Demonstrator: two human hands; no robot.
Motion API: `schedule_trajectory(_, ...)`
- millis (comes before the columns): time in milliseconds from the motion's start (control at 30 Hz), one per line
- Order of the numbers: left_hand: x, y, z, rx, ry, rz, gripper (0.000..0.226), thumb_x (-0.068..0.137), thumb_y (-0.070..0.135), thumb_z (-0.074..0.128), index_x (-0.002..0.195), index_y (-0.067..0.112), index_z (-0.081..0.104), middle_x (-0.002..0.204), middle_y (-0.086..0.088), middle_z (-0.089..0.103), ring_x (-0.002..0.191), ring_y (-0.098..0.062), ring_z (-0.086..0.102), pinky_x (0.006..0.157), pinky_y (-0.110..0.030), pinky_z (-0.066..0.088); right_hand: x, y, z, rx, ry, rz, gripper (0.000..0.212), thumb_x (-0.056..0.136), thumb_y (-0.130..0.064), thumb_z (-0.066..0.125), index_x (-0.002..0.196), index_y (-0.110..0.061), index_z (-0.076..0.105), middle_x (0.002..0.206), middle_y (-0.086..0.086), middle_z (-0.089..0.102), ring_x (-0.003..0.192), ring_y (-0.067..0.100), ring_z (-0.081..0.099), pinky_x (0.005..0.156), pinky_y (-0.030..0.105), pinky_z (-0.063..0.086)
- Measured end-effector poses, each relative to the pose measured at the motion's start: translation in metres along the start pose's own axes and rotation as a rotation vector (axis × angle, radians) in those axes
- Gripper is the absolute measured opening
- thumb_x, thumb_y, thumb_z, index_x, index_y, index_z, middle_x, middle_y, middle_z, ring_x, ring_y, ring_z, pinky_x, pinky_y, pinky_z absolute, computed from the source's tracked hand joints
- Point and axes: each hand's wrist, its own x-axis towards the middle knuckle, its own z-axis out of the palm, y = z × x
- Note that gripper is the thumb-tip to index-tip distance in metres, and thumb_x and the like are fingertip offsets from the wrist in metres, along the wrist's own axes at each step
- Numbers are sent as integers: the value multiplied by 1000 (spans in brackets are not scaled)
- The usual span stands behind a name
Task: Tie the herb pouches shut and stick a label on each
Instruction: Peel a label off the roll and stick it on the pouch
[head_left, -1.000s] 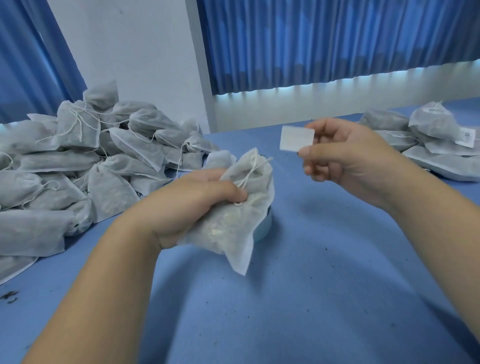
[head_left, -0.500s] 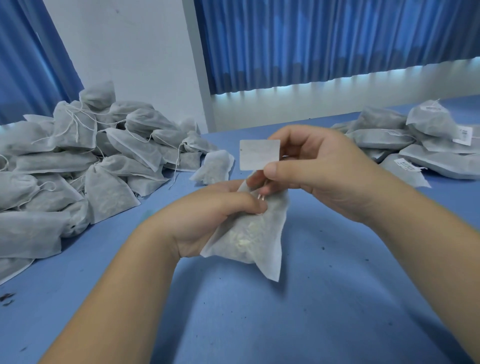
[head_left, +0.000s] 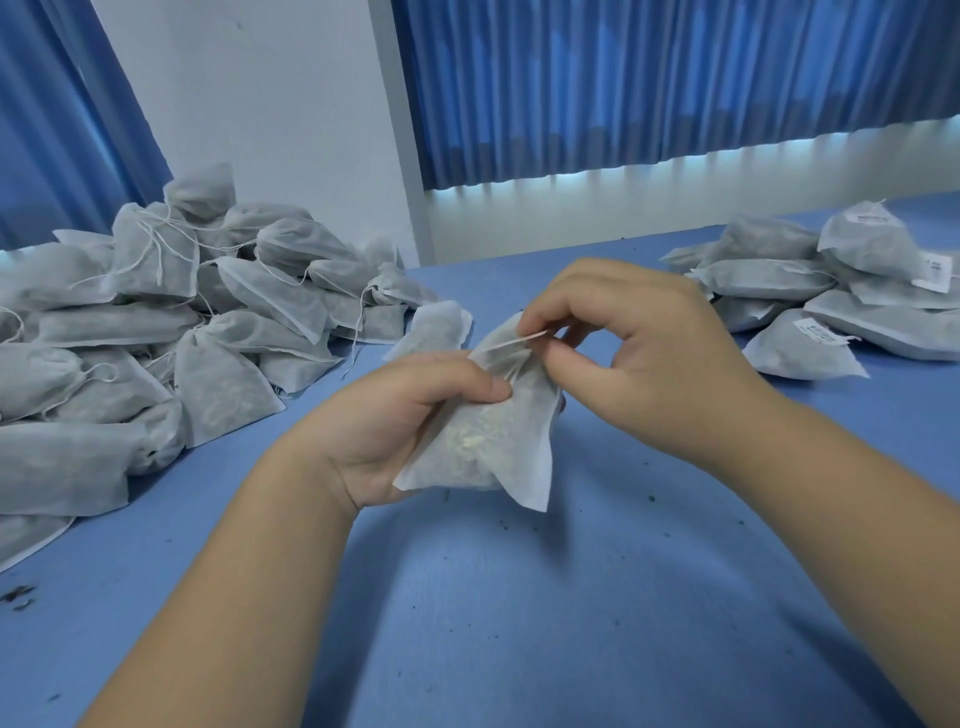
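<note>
My left hand grips a white mesh herb pouch by its gathered neck, above the blue table. Pale herb pieces show through the fabric. My right hand pinches a small white label, now lying almost flat against the top of the pouch near the neck. The pouch's string is hidden between my fingers.
A large heap of unlabelled pouches with loose strings fills the left of the table. A smaller pile of labelled pouches lies at the right. One single pouch lies just behind my hands. Dark herb crumbs dot the tabletop.
My right hand has brought the label leftward and down from mid-air onto the pouch's top. The label has tilted from upright to nearly flat. My left hand has kept hold of the pouch.
</note>
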Motion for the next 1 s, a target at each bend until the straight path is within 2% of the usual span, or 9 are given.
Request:
schedule_trajectory(133, -1, 1, 1, -47, -21, 21, 36, 79, 6, 50, 112, 5, 63, 101, -10, 64, 87, -20, 65, 89, -34, 46, -1, -1, 1, -143, -24, -91, 16, 80, 2, 61, 87, -5, 73, 83, 5, 66, 72, 18, 60, 67, 30, 48)
schedule_trajectory(300, -4, 3, 0, -149, -54, 12, 33, 80, 2, 47, 111, 2, 57, 89, -13, 67, 77, -23, 69, 63, -29, 57, -1, -3, -1, -206, -152, -110, 24, 80, 0, 59, 92, -11, 77, 90, 2, 71, 81, 22, 67, 66, 32, 50)
schedule_trajectory(400, -4, 3, -1, -175, -35, -1, 30, 79, 2, 47, 104, 1, 62, 86, -14, 67, 73, -25, 70, 58, -27, 56, 1, -4, -3, -198, -266, -95, 29, 82, -1, 56, 98, -13, 77, 95, 1, 72, 86, 22, 67, 71, 30, 48)
schedule_trajectory(467, -3, 2, -1, -166, -19, -8, 31, 77, 2, 46, 102, 4, 65, 90, -14, 62, 76, -25, 67, 63, -27, 55, 2, -3, -3, -193, -356, -87, 33, 84, -1, 53, 104, -14, 76, 102, 2, 71, 91, 25, 64, 77, 27, 43)
schedule_trajectory(667, 4, -3, -1, -175, 21, 55, 39, 87, 14, 51, 125, 10, 47, 114, -12, 45, 103, -23, 50, 88, -29, 43, 1, 2, 3, -205, -469, 11, 49, 88, 3, 52, 127, -24, 64, 133, 1, 52, 119, 25, 46, 99, 37, 35)
schedule_trajectory(767, 7, -5, -2, -142, 103, 101, 44, 87, 19, 58, 128, 3, 54, 107, -12, 56, 98, -21, 58, 87, -29, 49, 0, 0, 1, -71, -418, 117, 54, 83, 9, 50, 121, -24, 68, 132, 0, 48, 124, 16, 43, 105, 26, 31)
schedule_trajectory(867, 8, -7, 0, -54, 186, 143, 30, 82, 20, 69, 108, 6, 69, 90, -7, 65, 78, -17, 65, 67, -26, 55, 2, -4, -1, 288, -200, 364, 44, 81, 8, 55, 102, -27, 71, 119, -5, 55, 107, 7, 54, 97, 16, 40)
schedule_trajectory(967, 9, -8, 5, 20, 262, 193, 22, 79, 20, 67, 97, 10, 70, 83, -4, 70, 71, -17, 67, 62, -29, 56, 4, 3, 2, 457, -5, 622, 18, 85, -22, 69, 101, -29, 66, 108, -8, 62, 92, 8, 63, 86, 28, 52)
schedule_trajectory(1000, 10, -9, 7, 40, 263, 215, 25, 80, 19, 66, 102, 8, 70, 90, -5, 73, 77, -19, 69, 66, -32, 57, 4, 5, 3, 471, -30, 692, 24, 83, -34, 72, 105, -27, 64, 103, -9, 63, 88, 7, 65, 81, 31, 55)
